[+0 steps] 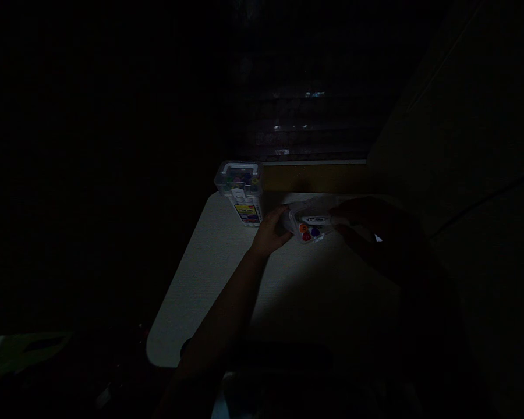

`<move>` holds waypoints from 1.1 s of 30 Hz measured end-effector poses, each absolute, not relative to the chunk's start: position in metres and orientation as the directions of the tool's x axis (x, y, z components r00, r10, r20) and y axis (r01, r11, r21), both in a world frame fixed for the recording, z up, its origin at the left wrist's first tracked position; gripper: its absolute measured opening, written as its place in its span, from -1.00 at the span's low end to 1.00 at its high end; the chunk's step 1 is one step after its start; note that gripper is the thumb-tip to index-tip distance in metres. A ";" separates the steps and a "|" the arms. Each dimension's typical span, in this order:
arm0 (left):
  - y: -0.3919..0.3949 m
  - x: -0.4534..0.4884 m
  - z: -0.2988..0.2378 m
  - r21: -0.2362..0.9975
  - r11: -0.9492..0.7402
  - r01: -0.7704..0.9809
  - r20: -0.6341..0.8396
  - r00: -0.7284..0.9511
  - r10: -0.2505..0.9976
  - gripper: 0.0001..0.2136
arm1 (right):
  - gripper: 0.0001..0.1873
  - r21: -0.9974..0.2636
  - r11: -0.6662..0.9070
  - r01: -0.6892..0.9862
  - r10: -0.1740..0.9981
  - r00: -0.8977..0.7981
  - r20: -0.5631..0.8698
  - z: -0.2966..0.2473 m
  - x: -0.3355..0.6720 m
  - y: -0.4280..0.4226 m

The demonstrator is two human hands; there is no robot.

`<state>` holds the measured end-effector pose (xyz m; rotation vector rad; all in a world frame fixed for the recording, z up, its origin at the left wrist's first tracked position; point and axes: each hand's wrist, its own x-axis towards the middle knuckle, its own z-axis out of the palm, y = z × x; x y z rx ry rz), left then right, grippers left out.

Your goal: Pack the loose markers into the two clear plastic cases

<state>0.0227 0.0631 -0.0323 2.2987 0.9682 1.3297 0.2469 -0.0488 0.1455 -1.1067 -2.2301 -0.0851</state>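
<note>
My left hand is wrapped round the near side of a clear plastic box, which lies tilted on its side with its mouth toward the right. Inside it are a few markers with an orange cap, a red cap and a purple cap. My right hand, mostly lost in shadow, is closed at the box's mouth. Its fingertips pinch the end of a white marker with dark print. Poor light hides the rest of the fingers.
A second clear box with a white handle, a lid and a yellow label stands upright at the back left, full of coloured markers. Both boxes are on a pale table with rounded corners. Behind it rises a dark, shiny ridged surface.
</note>
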 end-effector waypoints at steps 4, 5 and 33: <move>0.063 0.024 -0.032 0.566 -0.715 0.410 0.631 0.343 0.696 -0.37 | -0.71 -0.181 0.671 0.719 0.653 -0.457 0.605 0.138 0.245 -0.046; 0.062 0.024 -0.031 0.570 -0.710 0.413 0.625 0.343 0.701 -0.37 | -0.70 -0.197 0.667 0.719 0.667 -0.457 0.588 0.135 0.244 -0.044; 0.056 0.026 -0.027 0.618 -0.716 0.325 0.596 0.401 0.696 -0.35 | -0.43 -0.705 0.319 0.633 0.940 -0.115 0.321 0.090 0.255 0.004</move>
